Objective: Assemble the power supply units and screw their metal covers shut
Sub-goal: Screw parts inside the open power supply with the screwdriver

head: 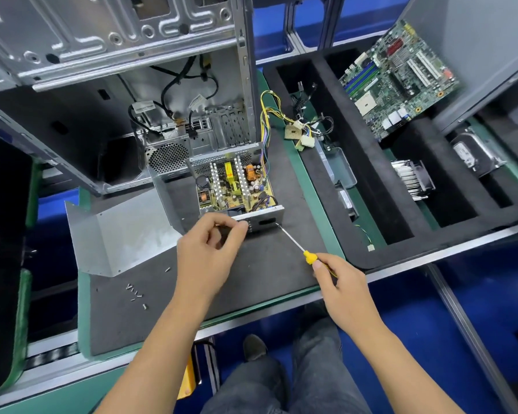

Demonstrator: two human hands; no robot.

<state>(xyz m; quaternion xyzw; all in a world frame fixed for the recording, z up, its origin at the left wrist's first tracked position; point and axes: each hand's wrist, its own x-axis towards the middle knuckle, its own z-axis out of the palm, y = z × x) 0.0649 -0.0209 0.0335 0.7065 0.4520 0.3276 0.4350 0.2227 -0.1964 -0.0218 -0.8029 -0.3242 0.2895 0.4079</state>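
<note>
The open power supply unit [237, 186] sits on the dark mat of the bench [251, 279], just in front of the empty computer case [102, 85], its circuit board still uncovered. The left hand [207, 252] curls its fingers against the near metal face of the unit; whether they pinch a screw there is too small to tell. The right hand [341, 282] has its grip closed around the yellow handle of a screwdriver [293, 242], whose tip rests at the near right corner of that face. To do this step well, the left hand should steady the housing while the driver stays square to the screw hole, turning with light pressure so the tip does not slip toward the board. The bent metal cover [117, 231] lies apart on the left, not yet fitted, and the loose screws [136, 294] are scattered nearer still on the mat, within reach. The unit's yellow wire bundle [269, 115] trails off to the far right and could get trapped once the cover goes on. A foam tray [356, 186] on the right holds a motherboard [398, 79] and a heatsink [410, 180], well clear.
</note>
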